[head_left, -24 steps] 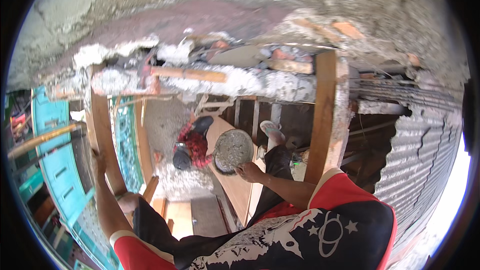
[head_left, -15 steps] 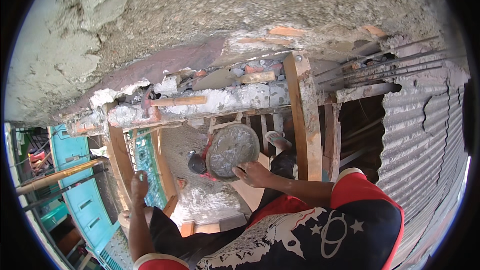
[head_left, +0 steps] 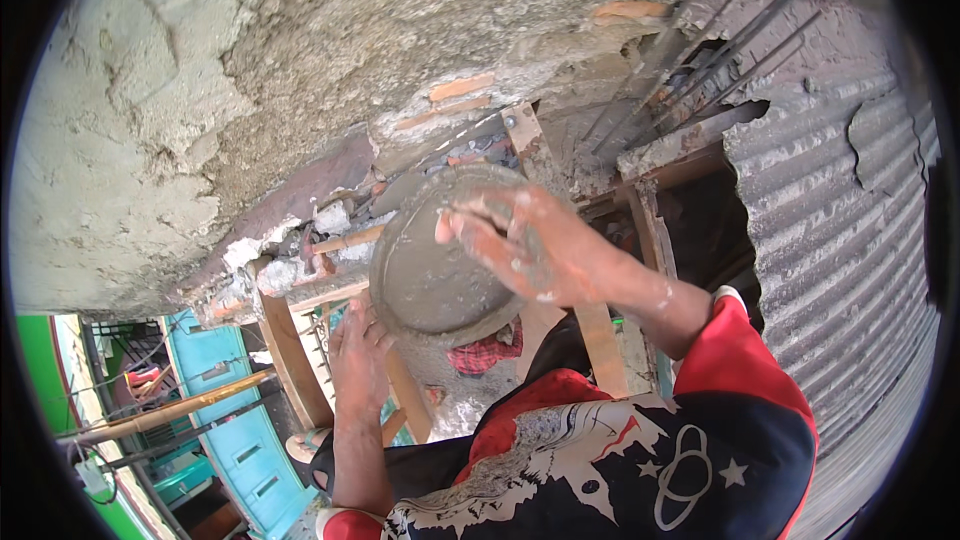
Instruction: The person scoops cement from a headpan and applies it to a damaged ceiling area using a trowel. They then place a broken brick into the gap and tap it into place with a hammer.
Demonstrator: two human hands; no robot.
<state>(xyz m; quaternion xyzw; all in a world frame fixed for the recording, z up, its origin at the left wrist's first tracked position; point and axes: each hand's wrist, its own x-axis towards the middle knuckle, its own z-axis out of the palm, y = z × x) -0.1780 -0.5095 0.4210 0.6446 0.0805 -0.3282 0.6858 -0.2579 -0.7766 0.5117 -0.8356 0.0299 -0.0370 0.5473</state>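
A round, shallow basin [head_left: 432, 270] full of smooth grey wet mortar is up in front of me at beam height. My right hand [head_left: 545, 245], smeared with mortar, reaches over it with thumb and fingers apart and the fingers partly bent. Nothing shows in its grasp. By the basin's lower left rim is my left hand [head_left: 360, 350], fingers stretched upward; whether the fingertips touch the rim I cannot tell. Beneath the basin, red checked cloth [head_left: 485, 348] on a person below is partly visible. How the basin is held up is hidden.
A hammer [head_left: 320, 256] lies on the rubble-topped concrete beam. Wooden posts [head_left: 292, 360] stand below it. Bare steel rods [head_left: 740, 40] jut out at upper right, above corrugated sheeting [head_left: 830, 260]. A rough plastered wall [head_left: 330, 70] spans the far side.
The basin has risen from below the beam to near my hands and looks larger. My right hand has moved up over it. My left hand has come rightward and up, close to the rim.
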